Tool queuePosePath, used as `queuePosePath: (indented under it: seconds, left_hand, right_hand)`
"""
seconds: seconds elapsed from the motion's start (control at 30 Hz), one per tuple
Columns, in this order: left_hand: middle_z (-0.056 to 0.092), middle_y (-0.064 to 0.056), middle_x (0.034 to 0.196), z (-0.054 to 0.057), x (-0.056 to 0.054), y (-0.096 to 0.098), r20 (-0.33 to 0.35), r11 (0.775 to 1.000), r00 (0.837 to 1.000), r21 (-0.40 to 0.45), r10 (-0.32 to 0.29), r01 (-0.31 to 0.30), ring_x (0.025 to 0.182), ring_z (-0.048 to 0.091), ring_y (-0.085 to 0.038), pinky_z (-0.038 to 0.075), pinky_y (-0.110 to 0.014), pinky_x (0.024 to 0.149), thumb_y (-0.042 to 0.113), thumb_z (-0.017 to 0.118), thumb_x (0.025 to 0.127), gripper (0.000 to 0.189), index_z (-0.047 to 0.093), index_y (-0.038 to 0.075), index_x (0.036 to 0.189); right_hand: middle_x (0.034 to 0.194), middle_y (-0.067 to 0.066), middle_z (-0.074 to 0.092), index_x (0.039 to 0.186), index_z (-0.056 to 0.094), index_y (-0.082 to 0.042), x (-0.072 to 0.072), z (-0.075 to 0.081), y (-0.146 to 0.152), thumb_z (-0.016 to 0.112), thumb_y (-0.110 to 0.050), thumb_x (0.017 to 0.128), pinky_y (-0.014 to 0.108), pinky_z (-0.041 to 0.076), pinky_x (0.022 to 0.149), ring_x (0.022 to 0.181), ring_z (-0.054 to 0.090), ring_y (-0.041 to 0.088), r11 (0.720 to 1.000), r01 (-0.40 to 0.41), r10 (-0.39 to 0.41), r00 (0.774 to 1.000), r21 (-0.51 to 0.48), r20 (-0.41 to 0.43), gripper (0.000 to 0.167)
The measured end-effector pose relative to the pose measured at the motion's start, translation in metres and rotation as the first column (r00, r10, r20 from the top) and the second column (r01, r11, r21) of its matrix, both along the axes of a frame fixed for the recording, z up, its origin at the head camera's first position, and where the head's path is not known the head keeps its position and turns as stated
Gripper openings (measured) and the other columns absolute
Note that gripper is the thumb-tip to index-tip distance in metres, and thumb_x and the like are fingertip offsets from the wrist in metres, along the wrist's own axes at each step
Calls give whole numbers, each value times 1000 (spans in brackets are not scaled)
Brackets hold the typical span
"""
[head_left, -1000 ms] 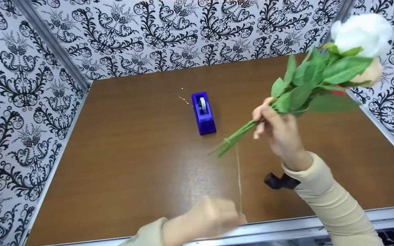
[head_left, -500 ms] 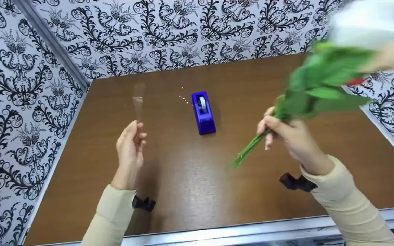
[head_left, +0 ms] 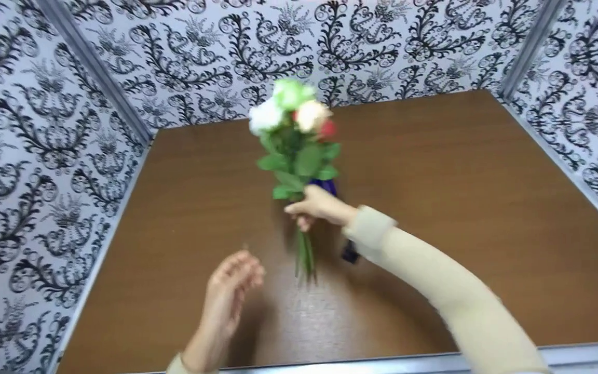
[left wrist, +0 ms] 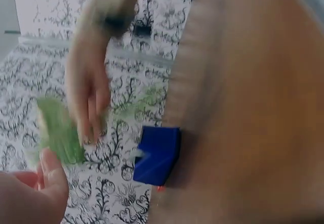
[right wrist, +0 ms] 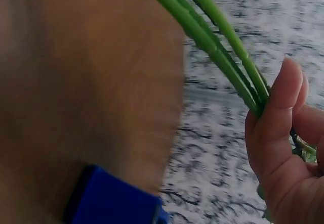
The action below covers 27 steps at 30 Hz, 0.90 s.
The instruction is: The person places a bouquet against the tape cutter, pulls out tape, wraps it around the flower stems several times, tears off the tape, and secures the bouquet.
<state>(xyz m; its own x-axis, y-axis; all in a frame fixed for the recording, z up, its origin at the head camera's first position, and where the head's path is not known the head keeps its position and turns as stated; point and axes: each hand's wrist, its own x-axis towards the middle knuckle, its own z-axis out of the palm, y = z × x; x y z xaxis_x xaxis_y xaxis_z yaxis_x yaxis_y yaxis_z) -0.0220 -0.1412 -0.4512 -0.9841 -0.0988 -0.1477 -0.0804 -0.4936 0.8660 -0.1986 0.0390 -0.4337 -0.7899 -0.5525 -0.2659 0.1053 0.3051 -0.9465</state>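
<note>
My right hand (head_left: 320, 205) grips a bouquet of artificial flowers (head_left: 299, 156) by its green stems (right wrist: 217, 52), near the middle of the table. White, cream and red blooms point toward the back wall, and the stem ends point toward me. My left hand (head_left: 231, 285) is lower left of the stems and apart from them. Its thumb and fingertips come together in a pinch; the strip of clear tape there is barely visible through the blur. Behind the bouquet and right hand, a blue tape dispenser (head_left: 327, 186) is mostly hidden in the head view; the left wrist view shows more of it.
The brown wooden table (head_left: 460, 208) has patterned black-and-white walls (head_left: 361, 47) at its back and sides. A metal rail (head_left: 340, 366) runs along the front edge. A black wrist-worn device (head_left: 350, 253) sits under the right wrist.
The right hand has swung the bouquet from the right to the centre, turning it upright in view. The left hand rose from the front edge with tape, then moved right and nearer to me.
</note>
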Motion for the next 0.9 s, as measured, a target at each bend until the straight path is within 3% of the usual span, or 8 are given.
queuePosePath:
  seconds: [0.2,0.43,0.53,0.6,0.67,0.73,0.8,0.9]
  left_hand:
    - [57,7,81,-11,13,21,-31,898,946,-328,-322,295,75,55,-6,47,-21,71,0,59,84,17,60,10,98]
    - [50,13,74,-25,6,42,-285,793,769,-430,-572,431,62,45,5,33,-15,49,-10,59,77,23,59,4,95]
    - [46,4,67,-26,-4,63,-383,779,701,-476,-602,409,60,41,5,28,-24,41,-13,60,76,20,56,-3,93]
    - [47,-1,68,-26,-11,79,-443,770,644,-491,-624,408,62,43,4,32,-28,42,-14,58,77,18,54,-8,93]
    - [50,-2,70,-24,-15,93,-485,757,586,-487,-649,436,66,46,3,38,-26,48,-15,57,78,17,54,-9,94]
    - [53,-2,74,-23,-20,107,-544,737,498,-478,-675,478,68,49,-1,42,-24,55,-17,55,78,19,54,-9,95]
    - [55,-1,77,-23,-24,116,-618,733,403,-496,-675,466,70,51,-4,43,-21,60,-18,56,76,20,55,-8,94]
    - [59,-7,76,-22,-33,128,-781,809,219,-542,-585,226,70,55,-11,44,-20,64,-6,59,84,2,60,-4,84]
  right_hand:
    - [52,8,52,93,53,5,-59,-50,-10,67,4,77,28,52,46,37,49,12,885,367,-384,923,286,4,21]
    - [75,21,65,98,61,4,-70,-109,54,66,0,78,33,53,49,52,64,26,697,644,-653,752,315,-92,20]
    - [106,23,62,119,53,4,-31,-73,86,59,-13,88,37,55,69,81,66,31,753,591,-592,800,289,-94,36]
    - [118,21,56,126,48,3,7,-50,106,52,-23,93,34,50,83,99,61,30,862,443,-398,892,247,-213,42]
    - [124,14,54,127,48,0,48,-34,121,41,-30,97,34,47,89,107,57,24,954,219,-133,920,203,-369,43]
    - [124,8,56,126,51,-3,95,-22,132,31,-35,100,29,42,93,112,53,16,988,47,25,890,145,-456,46]
    - [124,9,56,127,50,-4,140,-14,131,26,-38,100,29,44,91,109,55,12,999,-33,34,930,8,-366,50]
    - [126,19,53,131,43,4,190,-7,118,33,-32,100,27,45,90,106,55,10,962,117,-160,973,-247,-163,48]
